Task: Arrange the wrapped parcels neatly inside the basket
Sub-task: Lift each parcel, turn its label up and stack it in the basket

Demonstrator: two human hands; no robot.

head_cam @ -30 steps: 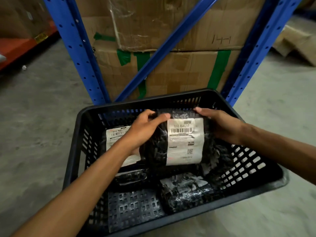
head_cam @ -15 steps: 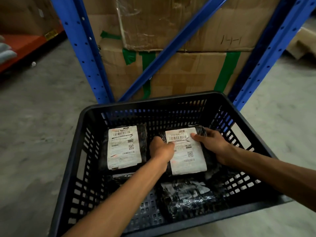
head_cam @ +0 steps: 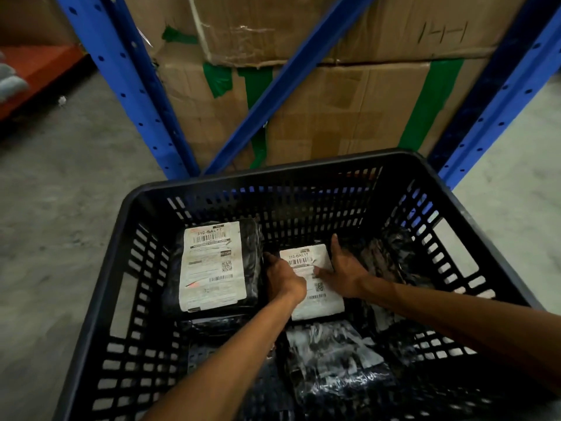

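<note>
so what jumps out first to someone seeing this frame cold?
Two bare forearms reach into a black slotted basket, the left hand and right hand both on a black-wrapped parcel with a white 310-BAL17 label, lying flat near the middle. Just to its left lies a second labelled parcel, label up. Behind the basket, blue rack beams cross taped cardboard boxes.

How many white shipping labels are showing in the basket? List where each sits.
2. One label faces up on the far-left parcel; the other label lies under both hands, centre. Other parcels show only black wrap; labels may be hidden.
</note>
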